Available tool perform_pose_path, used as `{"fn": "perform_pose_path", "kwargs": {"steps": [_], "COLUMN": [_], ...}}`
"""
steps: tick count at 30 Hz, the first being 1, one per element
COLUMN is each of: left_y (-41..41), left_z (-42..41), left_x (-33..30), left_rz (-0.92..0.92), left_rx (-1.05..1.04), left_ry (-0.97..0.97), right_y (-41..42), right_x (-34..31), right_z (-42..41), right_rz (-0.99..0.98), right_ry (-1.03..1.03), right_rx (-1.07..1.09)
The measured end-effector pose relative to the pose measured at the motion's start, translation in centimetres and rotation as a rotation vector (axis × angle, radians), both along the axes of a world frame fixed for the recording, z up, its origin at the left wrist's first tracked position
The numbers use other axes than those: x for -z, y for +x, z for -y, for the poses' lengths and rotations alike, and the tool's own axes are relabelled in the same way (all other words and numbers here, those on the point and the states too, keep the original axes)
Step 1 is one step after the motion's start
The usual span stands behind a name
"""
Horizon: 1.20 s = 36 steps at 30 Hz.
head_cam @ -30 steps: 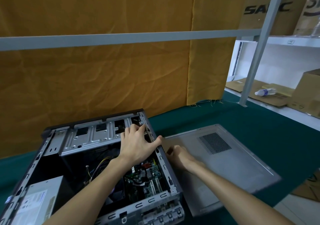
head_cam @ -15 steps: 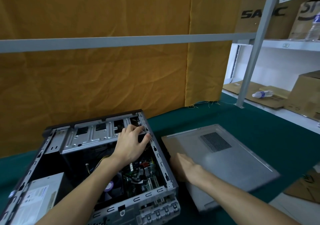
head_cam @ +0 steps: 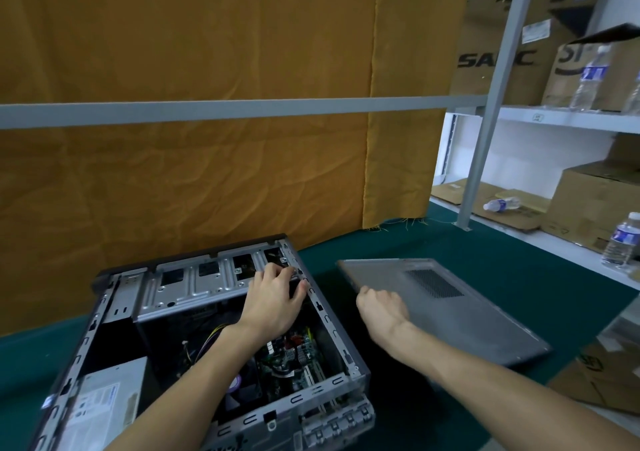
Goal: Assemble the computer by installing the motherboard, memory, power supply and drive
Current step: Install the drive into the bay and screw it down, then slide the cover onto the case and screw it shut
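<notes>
Head view: left hand [head_cam: 273, 303] is pinching the drive cage [head_cam: 194, 284] at center; right hand [head_cam: 381, 306] is gripping the side panel [head_cam: 460, 312] edge, best lifted level.

Single head-worn wide-angle view, looking forward and down from close above the open computer case [head_cam: 194, 329] on the green table [head_cam: 433, 249], both forearms entering from the bottom edge, orange curtain [head_cam: 190, 173] filling the upper frame, shelving [head_cam: 568, 118] at right.

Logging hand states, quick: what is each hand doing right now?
Left hand: fingers curled on the drive cage at the computer case rim.
Right hand: grips the near edge of the side panel.
</notes>
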<state>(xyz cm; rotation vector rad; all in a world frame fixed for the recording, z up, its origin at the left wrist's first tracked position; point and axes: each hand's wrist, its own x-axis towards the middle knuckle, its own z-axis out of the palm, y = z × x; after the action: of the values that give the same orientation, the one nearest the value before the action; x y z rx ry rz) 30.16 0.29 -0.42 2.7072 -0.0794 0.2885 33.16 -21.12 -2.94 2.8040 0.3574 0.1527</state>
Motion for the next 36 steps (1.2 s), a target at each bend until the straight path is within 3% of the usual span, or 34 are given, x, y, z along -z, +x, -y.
{"fn": "perform_pose_path", "kwargs": {"steps": [5,10,12,16,19,26,36], "left_y": [-0.2,-1.7,-3.2,-5.0,-6.7,-10.0,-10.3], "left_z": [-0.4,0.1,0.4,-0.6,-1.6,-2.1,-3.7], "left_x": [-0.4,-2.0,-3.1,-4.7,-5.8,-5.8,-4.4], "left_rz": [-0.026,-0.095,-0.221,-0.452,-0.528,-0.414,-0.237], "left_rx": [0.054,0.117,0.150,0.158,0.237,0.209,0.037], "left_ry": [-0.158,-0.538,-0.805,-1.588,-1.809,-1.777,-1.831], "right_y": [-1.7,-5.6,-7.6,-11.2,-13.6,-16.8,-13.7], "right_x": [-3.6,-7.5,-8.6,-10.4,-11.4,-10.4,-9.1], "right_z": [0.9,0.2,-0.5,-1.8,-3.1,-3.9,-4.3], "right_rz": [0.084,0.159,0.200,0.300,0.330,0.284,0.317], "right_ry": [-0.024,0.002,-0.011,-0.047,-0.062,-0.097,-0.142], "right_rx": [0.052,-0.031,-0.096,-0.239,-0.328,-0.423,-0.523]}}
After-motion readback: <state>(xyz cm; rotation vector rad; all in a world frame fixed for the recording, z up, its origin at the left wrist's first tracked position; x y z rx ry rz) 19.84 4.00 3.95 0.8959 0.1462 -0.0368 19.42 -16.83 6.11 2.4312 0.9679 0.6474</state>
